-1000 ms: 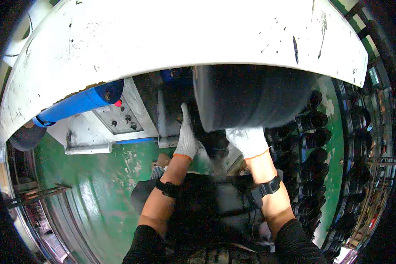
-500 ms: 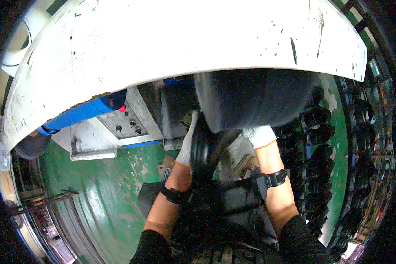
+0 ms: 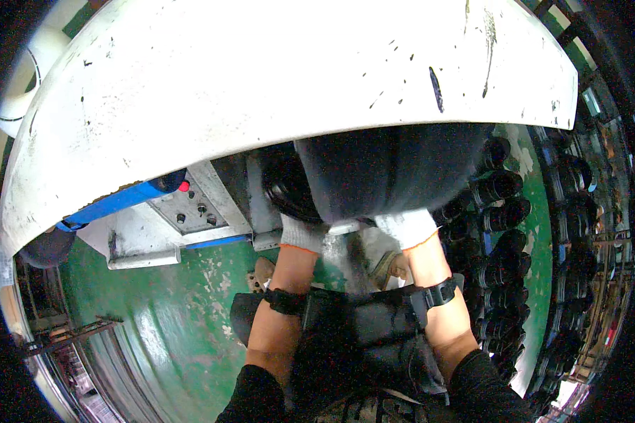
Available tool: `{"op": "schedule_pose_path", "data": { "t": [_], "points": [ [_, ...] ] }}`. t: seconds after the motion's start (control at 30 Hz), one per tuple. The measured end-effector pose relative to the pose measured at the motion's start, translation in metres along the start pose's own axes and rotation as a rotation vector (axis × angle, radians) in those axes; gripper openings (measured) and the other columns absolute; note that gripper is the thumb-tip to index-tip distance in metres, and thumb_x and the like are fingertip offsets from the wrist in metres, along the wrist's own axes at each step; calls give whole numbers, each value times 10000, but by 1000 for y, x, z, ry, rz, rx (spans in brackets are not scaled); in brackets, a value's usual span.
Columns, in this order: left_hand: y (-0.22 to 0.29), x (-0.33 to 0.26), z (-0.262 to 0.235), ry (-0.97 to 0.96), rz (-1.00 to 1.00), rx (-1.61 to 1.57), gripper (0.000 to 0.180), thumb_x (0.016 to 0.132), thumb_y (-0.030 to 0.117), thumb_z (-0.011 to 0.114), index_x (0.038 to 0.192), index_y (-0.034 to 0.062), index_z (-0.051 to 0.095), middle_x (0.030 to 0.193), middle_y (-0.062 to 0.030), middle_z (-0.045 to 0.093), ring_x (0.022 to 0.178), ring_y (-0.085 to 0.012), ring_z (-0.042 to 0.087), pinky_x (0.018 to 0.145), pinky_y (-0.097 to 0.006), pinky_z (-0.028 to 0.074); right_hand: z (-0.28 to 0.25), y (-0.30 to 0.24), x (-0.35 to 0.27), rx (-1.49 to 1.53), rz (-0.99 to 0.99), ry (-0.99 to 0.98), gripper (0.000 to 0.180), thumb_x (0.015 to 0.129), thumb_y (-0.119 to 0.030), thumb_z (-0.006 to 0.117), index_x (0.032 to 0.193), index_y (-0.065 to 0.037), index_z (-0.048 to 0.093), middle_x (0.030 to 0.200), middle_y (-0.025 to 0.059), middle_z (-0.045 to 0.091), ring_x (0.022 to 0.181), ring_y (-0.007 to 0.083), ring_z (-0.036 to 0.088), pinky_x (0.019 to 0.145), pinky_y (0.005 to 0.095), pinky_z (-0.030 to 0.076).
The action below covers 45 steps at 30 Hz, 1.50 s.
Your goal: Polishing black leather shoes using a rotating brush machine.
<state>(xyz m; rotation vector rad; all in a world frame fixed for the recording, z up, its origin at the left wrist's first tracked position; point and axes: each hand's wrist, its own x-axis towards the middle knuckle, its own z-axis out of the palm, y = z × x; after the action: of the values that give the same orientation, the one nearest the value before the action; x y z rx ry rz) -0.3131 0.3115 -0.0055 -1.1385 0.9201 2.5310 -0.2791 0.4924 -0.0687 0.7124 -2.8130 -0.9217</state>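
Under the front edge of a white hood [image 3: 310,70] sits a wide, dark grey roller [image 3: 391,173], blurred along its surface. My left hand [image 3: 302,233], in a white knit glove with an orange cuff, is at the roller's left end. It is closed on a glossy, rounded black shoe [image 3: 288,185], partly covered by the roller. Its fingertips are hidden behind the shoe. My right hand [image 3: 408,227], gloved alike, is up against the roller's lower edge. Its fingers go out of sight beneath the roller, so its grip does not show.
A grey control panel with knobs and a red button [image 3: 184,186] is left of the roller, below a blue tube [image 3: 116,202]. Racks of black shoes [image 3: 501,211] stand close on the right. Below is a worn green floor [image 3: 155,310]. A black apron [image 3: 360,324] covers my lap.
The black shoe has swung up from between my forearms to the roller's left end. My left hand has turned with it; my right hand has shifted slightly left and down.
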Motion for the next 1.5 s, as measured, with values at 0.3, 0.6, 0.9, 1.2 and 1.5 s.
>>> {"op": "schedule_pose_path", "data": {
  "t": [0.3,0.6,0.9,1.2,1.5],
  "points": [
    [49,64,-64,-531,387,-400,645,959,587,396,1401,120,447,1359,-45,519,1247,-245,472,1101,-370,328,-89,-68,91,1015,298,525,580,869,-269,545,1382,-20,440,1428,240,410,1340,401,352,1124,509,271],
    [15,20,-63,-624,61,-379,737,930,656,358,1439,124,394,1437,-93,453,1293,-313,442,1114,-454,323,-157,-48,37,570,335,-100,199,766,-188,572,844,-67,709,850,149,680,896,328,633,861,480,456],
    [-40,-46,-82,-739,-232,-361,802,907,714,303,1442,123,392,1434,-90,456,1308,-274,427,1122,-407,306,-163,-61,-32,817,361,463,234,829,-315,574,720,-115,630,735,89,636,790,258,617,950,463,394],
    [-42,-166,-40,-1091,-438,-265,1157,667,931,347,1366,11,423,1270,-212,555,1146,-380,558,997,-522,448,-297,-4,-212,1164,195,198,293,830,-213,682,1095,-98,633,939,108,607,965,266,572,986,425,401],
    [-58,-369,50,-1616,23,-54,1026,792,823,382,1513,122,182,1494,-146,328,1351,-313,359,1131,-485,273,-342,91,-395,293,540,560,163,749,-154,685,903,-169,635,652,39,495,641,260,531,628,419,419]
  ]
}}
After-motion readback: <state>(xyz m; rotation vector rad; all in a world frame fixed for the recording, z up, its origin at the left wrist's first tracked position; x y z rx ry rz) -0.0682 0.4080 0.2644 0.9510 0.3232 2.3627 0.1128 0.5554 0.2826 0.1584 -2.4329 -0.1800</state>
